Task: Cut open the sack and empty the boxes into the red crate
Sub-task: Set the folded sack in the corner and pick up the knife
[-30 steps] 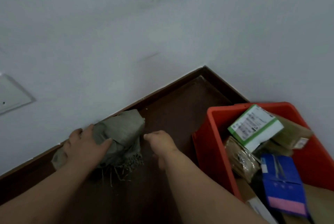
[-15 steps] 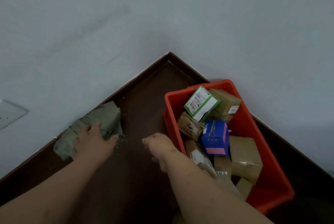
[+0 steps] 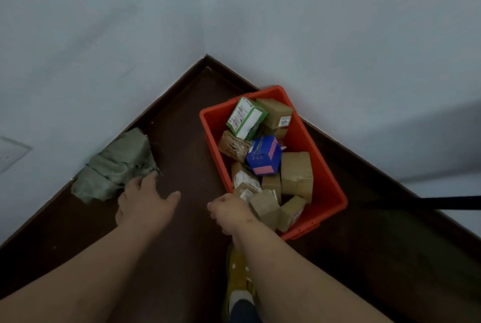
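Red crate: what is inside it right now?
The red crate holds piled boxes: a green-and-white box and a blue box on top, and several brown cardboard boxes. Its floor and anything beneath the pile are covered.

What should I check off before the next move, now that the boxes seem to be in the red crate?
1. Cardboard boxes inside the red plastic crate, including the blue box and the green-and-white box: ok.
2. No boxes on the dark brown floor: ok in what shows.
3. Crumpled grey-green woven sack looks flat and emptied, beside the wall: ok.
4. Left hand open, holding nothing, fingers at the sack's frayed edge: ok.
5. Right hand fingers curled; whether it holds a cutter: cannot tell.
6. Yellow shoe stands apart from the crate: ok.
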`<action>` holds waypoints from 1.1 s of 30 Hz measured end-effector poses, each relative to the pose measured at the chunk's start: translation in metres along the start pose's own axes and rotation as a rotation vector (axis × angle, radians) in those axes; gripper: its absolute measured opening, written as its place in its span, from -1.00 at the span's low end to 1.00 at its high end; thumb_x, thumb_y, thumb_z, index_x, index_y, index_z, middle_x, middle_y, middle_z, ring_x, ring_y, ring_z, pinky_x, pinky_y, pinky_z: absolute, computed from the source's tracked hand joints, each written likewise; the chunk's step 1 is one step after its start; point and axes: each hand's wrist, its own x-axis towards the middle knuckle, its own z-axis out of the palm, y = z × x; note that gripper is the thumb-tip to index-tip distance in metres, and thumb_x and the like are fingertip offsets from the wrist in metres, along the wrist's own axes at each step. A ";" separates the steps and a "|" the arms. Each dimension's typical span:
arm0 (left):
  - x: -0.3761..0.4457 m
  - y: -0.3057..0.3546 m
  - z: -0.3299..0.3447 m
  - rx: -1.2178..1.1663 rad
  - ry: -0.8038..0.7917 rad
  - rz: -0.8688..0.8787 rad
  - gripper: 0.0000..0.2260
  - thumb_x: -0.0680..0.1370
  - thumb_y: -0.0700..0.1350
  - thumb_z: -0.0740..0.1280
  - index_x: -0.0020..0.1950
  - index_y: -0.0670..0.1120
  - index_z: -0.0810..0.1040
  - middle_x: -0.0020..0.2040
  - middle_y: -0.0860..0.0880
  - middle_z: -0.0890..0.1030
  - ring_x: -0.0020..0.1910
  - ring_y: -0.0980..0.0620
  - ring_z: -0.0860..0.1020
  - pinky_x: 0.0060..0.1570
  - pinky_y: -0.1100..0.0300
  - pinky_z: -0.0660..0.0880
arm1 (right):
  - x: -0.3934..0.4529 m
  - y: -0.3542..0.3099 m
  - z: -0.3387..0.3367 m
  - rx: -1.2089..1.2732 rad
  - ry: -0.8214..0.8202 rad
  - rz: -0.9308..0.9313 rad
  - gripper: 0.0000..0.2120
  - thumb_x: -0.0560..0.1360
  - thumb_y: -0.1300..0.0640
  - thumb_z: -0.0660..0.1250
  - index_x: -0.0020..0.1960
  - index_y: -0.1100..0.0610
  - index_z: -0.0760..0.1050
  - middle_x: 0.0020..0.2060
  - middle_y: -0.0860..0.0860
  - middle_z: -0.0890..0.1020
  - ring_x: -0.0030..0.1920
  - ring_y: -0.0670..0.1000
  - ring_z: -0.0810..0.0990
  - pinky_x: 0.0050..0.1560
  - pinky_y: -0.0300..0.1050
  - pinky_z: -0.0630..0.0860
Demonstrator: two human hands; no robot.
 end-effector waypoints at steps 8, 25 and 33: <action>-0.081 -0.028 0.013 0.119 -0.104 0.042 -0.33 0.47 0.20 0.33 0.52 0.06 0.21 0.52 -0.12 0.19 0.47 -0.23 0.21 0.40 -0.12 0.26 | -0.071 0.089 0.015 -0.072 -0.023 0.014 -0.67 0.54 0.11 0.24 0.23 0.24 0.51 0.12 0.15 0.62 -0.01 0.06 0.52 0.15 -0.04 0.51; -0.179 -0.053 0.122 0.040 -0.239 0.027 -0.36 0.49 0.17 0.32 0.52 0.07 0.19 0.52 -0.10 0.19 0.46 -0.20 0.23 0.40 -0.10 0.29 | -0.085 0.243 -0.004 -0.168 0.060 0.019 -0.68 0.55 0.11 0.23 0.25 0.22 0.50 0.24 0.16 0.57 0.28 0.14 0.52 0.28 -0.09 0.44; -0.146 -0.109 0.258 0.086 -0.318 0.019 -0.37 0.49 0.18 0.31 0.51 0.07 0.22 0.50 -0.13 0.22 0.44 -0.22 0.28 0.40 -0.09 0.30 | 0.031 0.351 0.016 -0.190 0.105 0.089 -0.85 0.52 0.17 0.22 -0.22 0.10 0.43 -0.08 0.09 0.56 0.14 0.15 0.57 0.17 -0.08 0.47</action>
